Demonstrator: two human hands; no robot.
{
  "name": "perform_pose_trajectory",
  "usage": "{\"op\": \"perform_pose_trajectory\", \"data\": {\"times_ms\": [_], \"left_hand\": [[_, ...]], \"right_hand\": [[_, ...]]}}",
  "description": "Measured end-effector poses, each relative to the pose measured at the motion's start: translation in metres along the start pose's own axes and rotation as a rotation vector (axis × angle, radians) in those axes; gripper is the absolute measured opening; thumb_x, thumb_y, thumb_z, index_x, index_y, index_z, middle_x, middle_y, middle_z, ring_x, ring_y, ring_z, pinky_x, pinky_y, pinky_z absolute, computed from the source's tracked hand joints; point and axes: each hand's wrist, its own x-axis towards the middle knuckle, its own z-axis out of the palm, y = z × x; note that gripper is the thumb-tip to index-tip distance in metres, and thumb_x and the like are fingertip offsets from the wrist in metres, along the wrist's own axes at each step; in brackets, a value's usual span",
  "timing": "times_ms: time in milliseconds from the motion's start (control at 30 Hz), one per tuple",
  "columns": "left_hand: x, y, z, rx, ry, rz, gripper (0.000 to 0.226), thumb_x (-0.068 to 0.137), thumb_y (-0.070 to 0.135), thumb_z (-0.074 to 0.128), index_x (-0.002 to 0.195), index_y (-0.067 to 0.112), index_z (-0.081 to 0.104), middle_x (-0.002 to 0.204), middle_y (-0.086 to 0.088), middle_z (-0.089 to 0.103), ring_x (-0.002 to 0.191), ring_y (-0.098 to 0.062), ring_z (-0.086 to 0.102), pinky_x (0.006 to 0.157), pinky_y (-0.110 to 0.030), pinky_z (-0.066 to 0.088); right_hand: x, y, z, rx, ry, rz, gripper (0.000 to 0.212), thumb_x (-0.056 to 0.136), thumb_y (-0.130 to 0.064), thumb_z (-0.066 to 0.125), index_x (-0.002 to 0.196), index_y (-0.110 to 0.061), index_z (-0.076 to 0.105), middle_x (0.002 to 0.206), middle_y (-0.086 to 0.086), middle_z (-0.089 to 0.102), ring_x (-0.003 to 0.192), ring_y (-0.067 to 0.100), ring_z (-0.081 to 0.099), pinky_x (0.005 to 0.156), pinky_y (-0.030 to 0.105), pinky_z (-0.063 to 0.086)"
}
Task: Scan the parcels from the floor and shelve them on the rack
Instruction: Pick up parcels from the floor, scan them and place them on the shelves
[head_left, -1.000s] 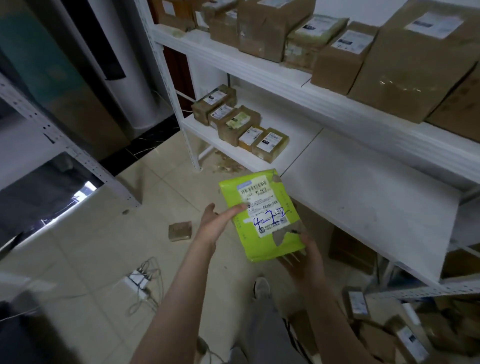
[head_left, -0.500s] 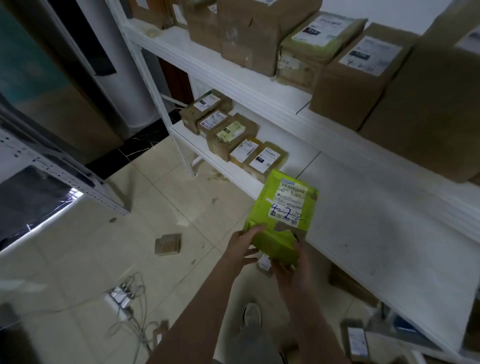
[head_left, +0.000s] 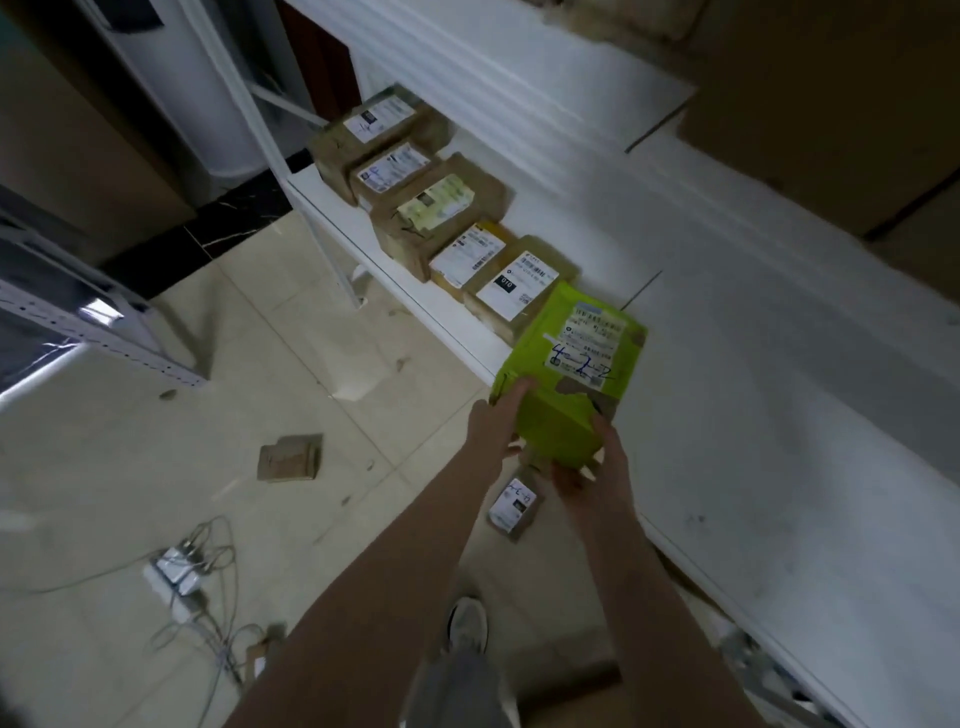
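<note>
green parcel moved onto shelf edge, beside boxes

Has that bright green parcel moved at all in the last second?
Yes. The green parcel, held by the left hand and right hand, has gone from out over the floor to the white shelf, beside the row of brown boxes.

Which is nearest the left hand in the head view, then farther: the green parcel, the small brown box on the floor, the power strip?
1. Green parcel: touching the left hand, at the shelf edge.
2. Small brown box: on the floor, to its left.
3. Power strip: floor, lower left, farthest.
</note>
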Motion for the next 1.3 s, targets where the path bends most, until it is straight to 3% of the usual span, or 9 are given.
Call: {"op": "perform_pose_trajectory", "data": {"times_ms": [167,333,433,500,567,700,900,1133,1300], "left_hand": [[0.047,0.001,0.024,0.016,-0.022,0.009,0.073,0.082,0.057,0.072,0.127,0.005,0.049,0.106,-0.005,0.058,0.102,-0.026,0.063,0.085,-0.039,0.057],[0.083,-0.002,0.031,0.033,-0.023,0.016,0.089,0.08,0.063,0.071,0.141,0.004,0.041,0.128,-0.011,0.057,0.111,-0.028,0.06,0.07,-0.034,0.053],[0.105,-0.001,0.032,0.011,0.002,0.046,0.076,0.085,0.057,0.068,0.136,0.004,0.048,0.126,-0.012,0.061,0.11,-0.029,0.062,0.071,-0.035,0.057],[0.116,0.001,0.031,0.011,0.008,0.072,0.067,0.089,0.051,0.066,0.133,0.003,0.052,0.125,-0.014,0.062,0.11,-0.03,0.063,0.079,-0.039,0.06],[0.122,0.005,0.032,0.053,0.009,0.089,0.065,0.091,0.048,0.064,0.135,0.003,0.05,0.126,-0.014,0.061,0.112,-0.031,0.063,0.08,-0.04,0.06],[0.128,0.013,0.034,0.119,0.014,0.157,0.055,0.098,0.046,0.057,0.133,0.004,0.047,0.117,-0.012,0.061,0.1,-0.028,0.064,0.087,-0.047,0.058],[0.137,0.024,0.036,0.123,0.091,0.184,0.054,0.1,0.047,0.053,0.13,0.002,0.047,0.112,-0.009,0.056,0.086,-0.018,0.056,0.093,-0.046,0.056],[0.138,0.029,0.036,0.095,0.05,0.145,0.061,0.1,0.049,0.052,0.138,0.002,0.045,0.124,-0.012,0.058,0.102,-0.025,0.057,0.092,-0.041,0.055],[0.135,0.024,0.015,0.102,0.035,0.161,0.073,0.099,0.054,0.052,0.145,-0.001,0.041,0.097,-0.005,0.055,0.078,-0.013,0.052,0.091,-0.041,0.054]], "right_hand": [[0.038,-0.008,-0.002,-0.028,0.088,0.047,0.016,0.088,-0.029,0.069,0.081,-0.015,0.065,0.081,0.009,0.052,0.068,0.02,0.052,0.053,0.025,0.048],[0.076,-0.003,-0.008,-0.067,0.066,0.01,0.007,0.091,-0.022,0.066,0.098,-0.022,0.064,0.102,0.008,0.056,0.086,0.021,0.06,0.062,0.028,0.059],[0.103,0.005,-0.016,-0.02,-0.044,0.132,0.056,0.071,-0.031,0.077,0.123,-0.029,0.053,0.12,-0.005,0.053,0.112,0.013,0.059,0.094,0.03,0.054],[0.117,0.008,-0.021,0.138,-0.02,0.222,0.057,0.086,-0.022,0.073,0.136,-0.022,0.046,0.117,-0.018,0.049,0.104,-0.009,0.057,0.089,0.013,0.05],[0.129,0.01,-0.023,0.101,0.075,0.08,0.039,0.095,-0.015,0.066,0.131,-0.018,0.053,0.117,-0.014,0.054,0.098,-0.01,0.059,0.083,0.01,0.05],[0.129,0.007,-0.009,0.011,0.159,0.003,0.023,0.087,-0.03,0.075,0.1,-0.014,0.064,0.118,0.014,0.061,0.102,0.024,0.068,0.088,0.032,0.059],[0.127,0.009,0.007,-0.004,0.138,0.033,0.029,0.089,-0.035,0.073,0.1,-0.012,0.06,0.114,0.015,0.064,0.099,0.023,0.071,0.09,0.034,0.058],[0.125,0.013,0.014,0.007,0.083,0.031,0.018,0.093,-0.034,0.068,0.1,-0.021,0.059,0.12,0.016,0.06,0.104,0.028,0.069,0.089,0.04,0.058],[0.114,0.026,0.024,-0.036,0.18,-0.017,0.024,0.091,-0.031,0.07,0.094,-0.013,0.055,0.115,0.013,0.059,0.102,0.028,0.069,0.09,0.04,0.057]]}}
